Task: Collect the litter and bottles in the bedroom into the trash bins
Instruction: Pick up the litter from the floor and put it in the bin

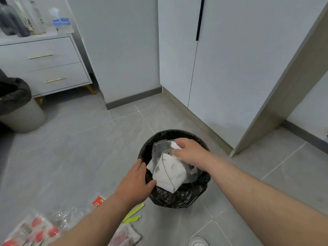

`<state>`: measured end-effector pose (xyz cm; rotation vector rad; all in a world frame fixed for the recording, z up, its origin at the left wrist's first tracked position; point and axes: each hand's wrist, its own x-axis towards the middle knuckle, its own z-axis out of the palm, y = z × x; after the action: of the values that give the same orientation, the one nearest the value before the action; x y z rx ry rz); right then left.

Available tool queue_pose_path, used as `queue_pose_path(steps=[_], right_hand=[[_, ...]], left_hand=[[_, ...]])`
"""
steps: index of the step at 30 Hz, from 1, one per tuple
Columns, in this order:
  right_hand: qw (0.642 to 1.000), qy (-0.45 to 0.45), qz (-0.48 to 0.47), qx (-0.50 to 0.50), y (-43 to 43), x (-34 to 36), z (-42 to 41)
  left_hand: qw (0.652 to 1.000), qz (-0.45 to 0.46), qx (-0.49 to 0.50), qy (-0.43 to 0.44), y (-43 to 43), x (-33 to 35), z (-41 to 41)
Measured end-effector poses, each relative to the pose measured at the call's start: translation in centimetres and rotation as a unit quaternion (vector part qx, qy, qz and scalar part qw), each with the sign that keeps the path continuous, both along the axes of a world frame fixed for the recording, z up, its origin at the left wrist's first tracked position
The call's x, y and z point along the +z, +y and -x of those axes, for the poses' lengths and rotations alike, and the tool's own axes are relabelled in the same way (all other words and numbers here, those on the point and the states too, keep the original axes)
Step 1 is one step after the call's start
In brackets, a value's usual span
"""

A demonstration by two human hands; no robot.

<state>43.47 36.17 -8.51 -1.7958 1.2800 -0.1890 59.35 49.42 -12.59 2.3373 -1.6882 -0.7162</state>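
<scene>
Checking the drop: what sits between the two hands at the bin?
Head view: a white wrapper and a silver foil pack behind it, standing in the bin, lie between the left hand and right hand.

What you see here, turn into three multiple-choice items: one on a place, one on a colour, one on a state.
1. Where do the green strips lie? A on the dresser; B on the floor; C in a drawer.
2. What colour is the liner of the bin? A black; B blue; C white.
3. What is the right hand doing? A hanging idle; B holding white litter over the bin; C pressing the floor.
Key: B, they lie on tiles beside the bin; A, the liner is plainly black; B, its fingers curl round the litter above the bin.
</scene>
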Motion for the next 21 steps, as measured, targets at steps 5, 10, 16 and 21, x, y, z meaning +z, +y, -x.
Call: queue_pose_path(steps=[5,10,16,21], right_hand=[[0.972,0.163,0.053,0.158,2.8,-4.7,-2.5],[0.930,0.309,0.082,0.184,3.5,-6.8,-2.8],[0.939,0.294,0.093,0.150,3.3,-6.8,-4.5],[0.972,0.060,0.224,0.033,4.0,-2.7,-7.8]], left_hand=[[0.999,-0.012,-0.021,0.040,0.6,-1.3,-1.5],[0.995,-0.025,-0.036,0.093,0.8,-0.8,-2.2],[0.987,0.098,0.033,0.120,4.1,0.4,-6.4],[0.961,0.074,0.240,0.117,11.6,-2.8,-13.4]])
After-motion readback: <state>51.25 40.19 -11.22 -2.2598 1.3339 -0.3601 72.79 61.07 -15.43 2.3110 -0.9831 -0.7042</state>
